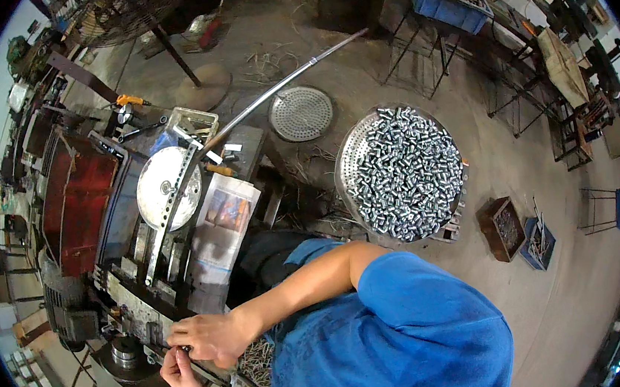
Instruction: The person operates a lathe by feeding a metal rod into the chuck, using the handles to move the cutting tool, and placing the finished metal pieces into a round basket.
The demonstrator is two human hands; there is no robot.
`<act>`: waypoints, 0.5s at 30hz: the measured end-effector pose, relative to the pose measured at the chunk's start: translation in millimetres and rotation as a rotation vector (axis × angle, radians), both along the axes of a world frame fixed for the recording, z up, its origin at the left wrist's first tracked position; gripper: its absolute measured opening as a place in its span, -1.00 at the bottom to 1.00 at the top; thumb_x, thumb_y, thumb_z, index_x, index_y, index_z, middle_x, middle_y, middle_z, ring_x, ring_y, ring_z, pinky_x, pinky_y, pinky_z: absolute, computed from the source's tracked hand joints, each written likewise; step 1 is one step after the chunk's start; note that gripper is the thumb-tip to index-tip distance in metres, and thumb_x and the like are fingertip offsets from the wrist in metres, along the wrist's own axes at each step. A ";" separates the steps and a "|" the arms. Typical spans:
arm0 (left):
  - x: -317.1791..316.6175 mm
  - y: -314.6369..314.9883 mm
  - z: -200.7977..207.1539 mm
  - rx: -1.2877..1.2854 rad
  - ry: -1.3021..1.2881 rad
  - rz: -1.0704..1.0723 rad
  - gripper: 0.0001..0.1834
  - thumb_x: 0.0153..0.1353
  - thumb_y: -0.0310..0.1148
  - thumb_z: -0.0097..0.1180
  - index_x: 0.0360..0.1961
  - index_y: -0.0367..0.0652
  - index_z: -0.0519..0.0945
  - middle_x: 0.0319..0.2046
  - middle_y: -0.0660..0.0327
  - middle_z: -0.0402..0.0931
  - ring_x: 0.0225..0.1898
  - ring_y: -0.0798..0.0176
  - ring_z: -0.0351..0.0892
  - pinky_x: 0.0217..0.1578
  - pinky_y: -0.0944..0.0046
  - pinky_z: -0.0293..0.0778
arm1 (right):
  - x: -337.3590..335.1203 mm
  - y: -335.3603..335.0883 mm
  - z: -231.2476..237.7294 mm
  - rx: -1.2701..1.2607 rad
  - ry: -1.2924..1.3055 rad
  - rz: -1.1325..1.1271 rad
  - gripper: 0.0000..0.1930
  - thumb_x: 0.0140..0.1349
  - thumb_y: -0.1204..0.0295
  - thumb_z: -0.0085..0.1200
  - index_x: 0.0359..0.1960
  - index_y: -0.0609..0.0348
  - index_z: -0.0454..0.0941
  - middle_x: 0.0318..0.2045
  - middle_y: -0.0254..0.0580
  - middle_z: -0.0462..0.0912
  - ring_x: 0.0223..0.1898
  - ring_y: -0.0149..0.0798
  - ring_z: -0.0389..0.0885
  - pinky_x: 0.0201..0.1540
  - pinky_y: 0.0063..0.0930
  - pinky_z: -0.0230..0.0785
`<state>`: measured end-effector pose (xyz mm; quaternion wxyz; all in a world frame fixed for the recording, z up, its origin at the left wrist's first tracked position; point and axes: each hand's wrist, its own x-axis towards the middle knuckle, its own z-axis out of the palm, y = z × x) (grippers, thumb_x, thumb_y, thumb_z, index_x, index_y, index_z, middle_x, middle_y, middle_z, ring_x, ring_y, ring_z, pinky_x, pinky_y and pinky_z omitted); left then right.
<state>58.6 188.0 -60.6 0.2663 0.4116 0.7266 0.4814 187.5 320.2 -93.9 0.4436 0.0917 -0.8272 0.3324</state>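
Note:
At the lower left, my right hand (pixel 208 337) reaches across from a blue sleeve, its fingers bent and closed at the edge of a metal machine (pixel 138 307). Just below it, my left hand (pixel 184 379) comes up with thumb and fingertips pinched together. The fingertips of both hands meet over a small dark spot; whatever they grip there is too small and covered to name. Beside my hands, a round metal chuck-like part (pixel 124 353) sits on the machine. Further up lie a folded newspaper (pixel 220 228) and a round white plate (pixel 162 187) crossed by a perforated metal strip (pixel 170 211).
A large perforated round tray (pixel 350 161) heaped with short shiny metal cylinders (pixel 412 172) stands to the right. Beyond are a perforated disc (pixel 301 113), a long rod (pixel 270 93), a fan (pixel 121 17), a blue crate (pixel 448 5) and a rusty box (pixel 499 239). Metal shavings (pixel 258 366) lie below my right forearm.

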 end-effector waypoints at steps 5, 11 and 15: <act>0.8 -4.4 0.2 -0.001 0.063 -0.031 -0.75 0.22 -0.35 0.10 -0.48 -0.36 0.49 -0.61 0.41 0.34 -0.53 0.54 0.15 -0.55 0.46 0.07 | -4.6 -3.0 -9.0 0.090 -0.247 0.066 -0.77 -0.45 0.33 0.10 -0.71 0.21 0.49 -0.47 -0.09 0.45 -0.34 -0.07 0.39 -0.32 -0.30 0.30; -0.1 -6.6 3.8 -0.103 0.025 0.019 -0.74 0.23 -0.35 0.06 -0.49 -0.34 0.46 -0.58 0.44 0.35 -0.53 0.56 0.15 -0.54 0.49 0.06 | -10.0 -4.9 -11.3 0.092 -0.142 0.017 -0.78 -0.46 0.30 0.10 -0.75 0.19 0.48 -0.55 -0.16 0.44 -0.37 -0.12 0.39 -0.34 -0.32 0.27; -2.5 -6.0 -1.1 -0.068 0.019 0.010 -0.79 0.22 -0.40 0.07 -0.49 -0.34 0.49 -0.60 0.43 0.38 -0.56 0.58 0.20 -0.57 0.51 0.09 | -13.4 1.9 -6.7 0.097 -0.120 0.068 -0.78 -0.45 0.29 0.10 -0.77 0.19 0.47 -0.56 -0.17 0.44 -0.38 -0.12 0.38 -0.33 -0.35 0.27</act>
